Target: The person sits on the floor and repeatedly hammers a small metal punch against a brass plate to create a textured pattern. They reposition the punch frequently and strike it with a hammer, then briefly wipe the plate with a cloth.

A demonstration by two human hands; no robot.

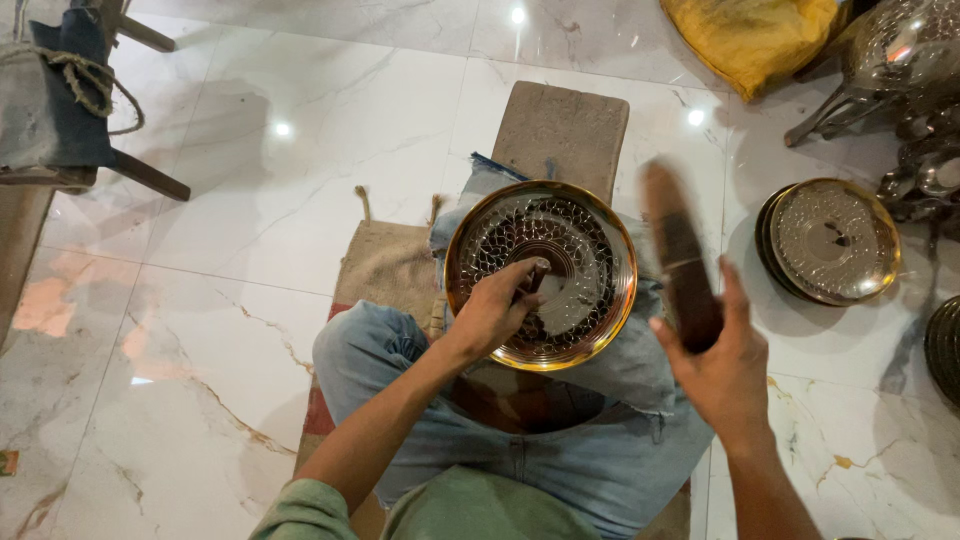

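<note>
Round engraved brass plate [541, 275] sits on the person's lap, with a stack of similar plates [830, 241] well to its right on the marble floor [230, 250] and a yellow cloth [750, 35] beyond. Left hand [495, 310] pinches a small punch tool [533, 277] against the plate; right hand [722, 360], just right of it, is clenched round a blurred wooden mallet [680, 255]

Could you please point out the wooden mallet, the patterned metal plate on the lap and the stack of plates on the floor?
wooden mallet [682, 262], head view, mid shaft.
patterned metal plate [585, 262], head view, engraved face.
stack of plates [832, 240], head view, top plate's centre.
</note>
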